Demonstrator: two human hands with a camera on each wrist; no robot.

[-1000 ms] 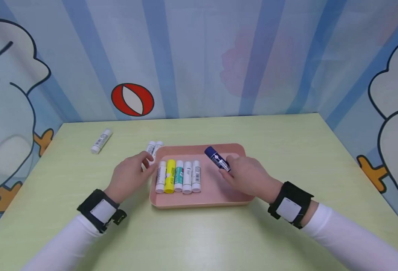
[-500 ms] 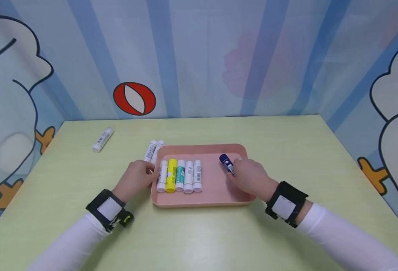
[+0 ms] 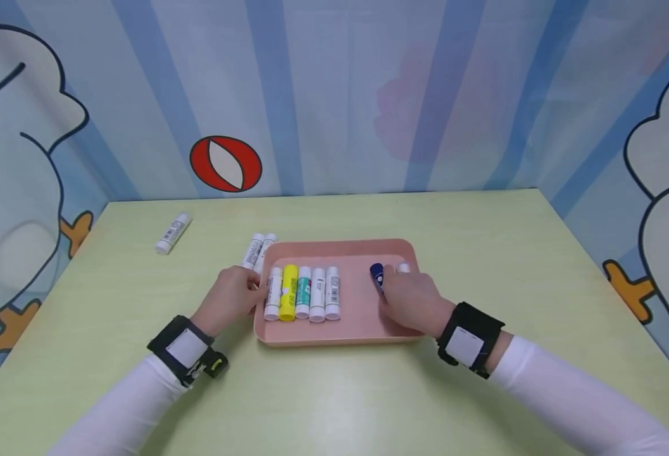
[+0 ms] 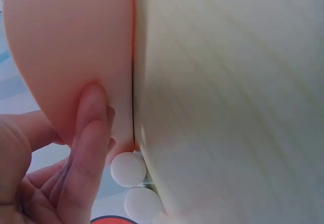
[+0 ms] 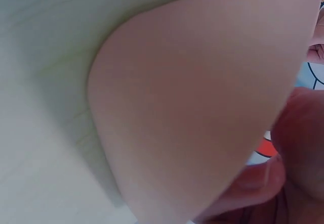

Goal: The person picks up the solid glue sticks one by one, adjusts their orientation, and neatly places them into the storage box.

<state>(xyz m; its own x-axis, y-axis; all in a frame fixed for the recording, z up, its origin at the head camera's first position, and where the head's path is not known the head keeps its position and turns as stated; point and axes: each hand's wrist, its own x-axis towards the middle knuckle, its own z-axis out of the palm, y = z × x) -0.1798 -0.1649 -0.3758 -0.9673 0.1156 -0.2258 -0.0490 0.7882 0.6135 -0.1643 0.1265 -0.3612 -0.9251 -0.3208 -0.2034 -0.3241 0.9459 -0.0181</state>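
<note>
1. Navy-blue plastic-looking cylindrical tube, right half of pink rectangular tray. Judged risk: rolling, if released askew.
2. White cylindrical end, tray's right side, beyond the right hand. Judged risk: a knock from crowded knuckles.
3. Row of five white, yellow and green-labelled tubes, tray's left half. Judged risk: scattering, should the tray jerk.
4. Right hand: back uppermost, pinching navy tube; fingertips hidden.
5. Left hand: pinching tray's left rim, finger against outer wall.

The head view looks forward and down across a pale yellow-green table. Both wrist views, low and close, face the same pink rounded-rectangular tray.
</note>
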